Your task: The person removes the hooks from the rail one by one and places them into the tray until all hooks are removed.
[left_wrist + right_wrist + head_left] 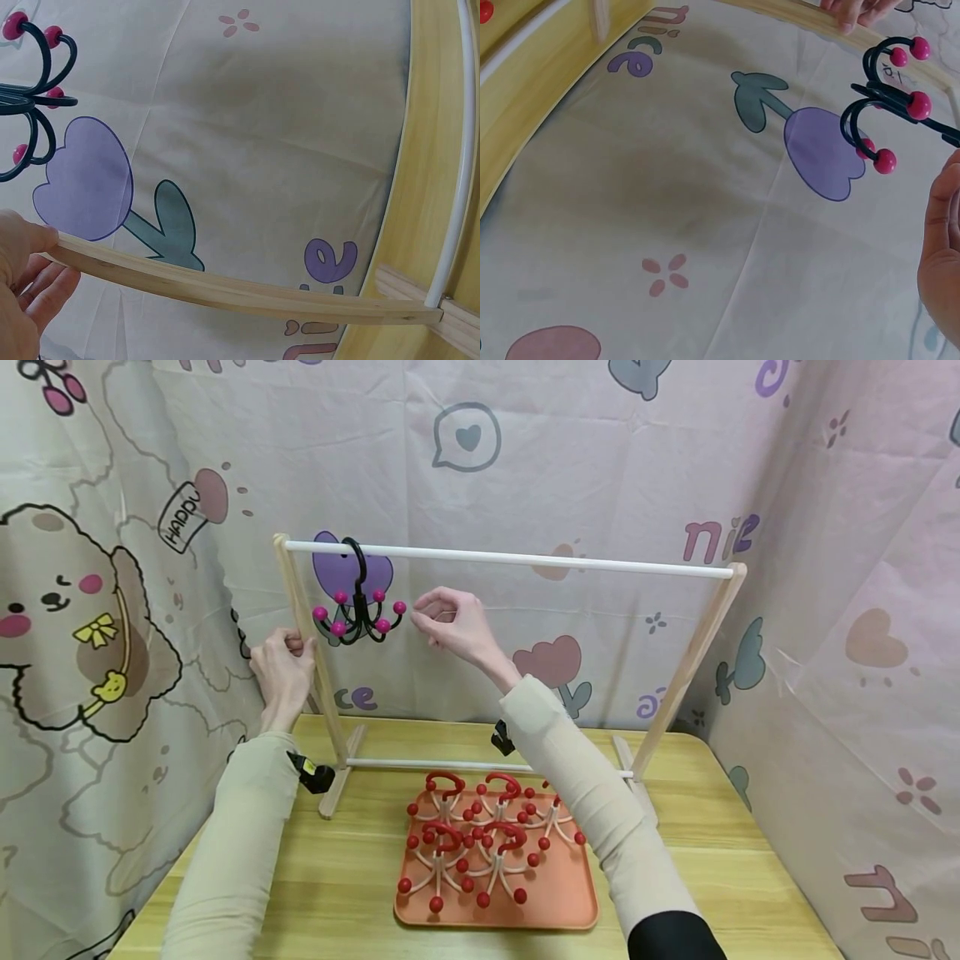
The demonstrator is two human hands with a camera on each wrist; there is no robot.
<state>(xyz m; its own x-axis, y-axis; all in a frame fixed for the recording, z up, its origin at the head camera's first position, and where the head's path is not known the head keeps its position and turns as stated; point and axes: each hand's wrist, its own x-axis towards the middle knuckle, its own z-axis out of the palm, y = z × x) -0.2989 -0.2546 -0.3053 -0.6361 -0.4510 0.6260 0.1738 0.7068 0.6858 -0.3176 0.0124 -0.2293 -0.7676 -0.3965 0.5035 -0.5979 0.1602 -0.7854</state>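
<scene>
A black multi-arm hook rack (361,608) with pink ball tips hangs by its curved top from the white rod (510,557) of a wooden stand, near the left end. My left hand (283,670) holds the stand's left wooden post (217,289), thumb on one side and fingers on the other. Just right of the black hook rack, my right hand (459,625) is in the air with its fingers loosely bent and nothing visible in them. A small gap separates it from the nearest pink ball. In the right wrist view only part of that hand (941,247) shows.
An orange tray (558,893) on the wooden table (337,877) bears several white hook racks (498,864) with red hooks and red balls. My right forearm covers part of it. The stand's right post (690,668) and lower rod (435,764) are beyond. Printed curtains surround the table.
</scene>
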